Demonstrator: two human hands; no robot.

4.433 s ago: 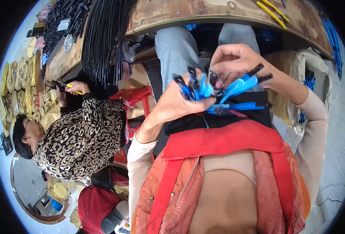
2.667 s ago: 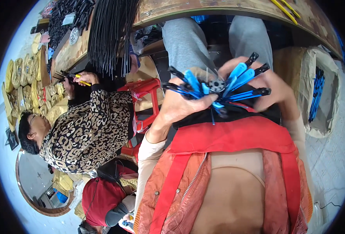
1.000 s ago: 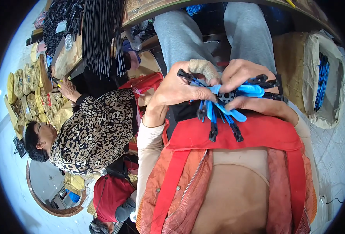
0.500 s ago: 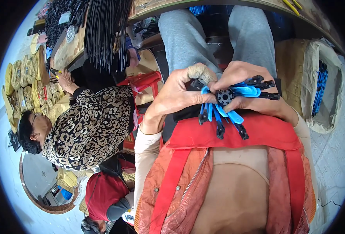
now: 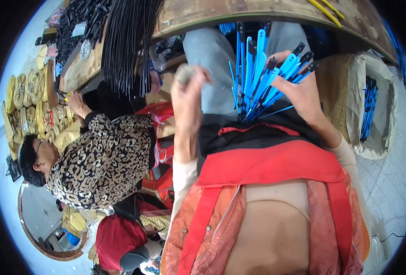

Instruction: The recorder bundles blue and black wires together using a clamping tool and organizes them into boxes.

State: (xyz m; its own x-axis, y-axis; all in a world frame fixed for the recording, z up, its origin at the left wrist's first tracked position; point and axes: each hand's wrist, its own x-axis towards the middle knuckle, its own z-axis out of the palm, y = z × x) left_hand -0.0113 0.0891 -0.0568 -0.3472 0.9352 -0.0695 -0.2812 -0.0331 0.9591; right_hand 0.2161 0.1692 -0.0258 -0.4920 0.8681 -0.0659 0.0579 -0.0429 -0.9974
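Note:
Over my lap stands a spread cluster of blue ribs with black ends, which looks like an umbrella frame (image 5: pixel 251 89). Its ribs fan upward and converge at the bottom, near my dark apron. My right hand (image 5: pixel 301 94) is closed round ribs on the cluster's right side, thumb in front. My left hand (image 5: pixel 187 98) is raised to the left, apart from the frame. A pale cover wraps one of its digits. Motion smears its fingers, so their pose is unclear. The black hub is hidden now.
Ahead is a wooden table (image 5: pixel 203 13) with yellow-handled pliers (image 5: pixel 326 11) and a hanging bundle of black rods (image 5: pixel 129 46). On the right stands a lined box (image 5: pixel 356 105) holding blue-and-black ribs. A co-worker in a patterned top (image 5: pixel 106 156) sits left, near a red stool (image 5: pixel 161 156).
My left hand has let go of the frame and moved left. The ribs, earlier splayed round the hub facing me, now point up and away, with my right hand still on them.

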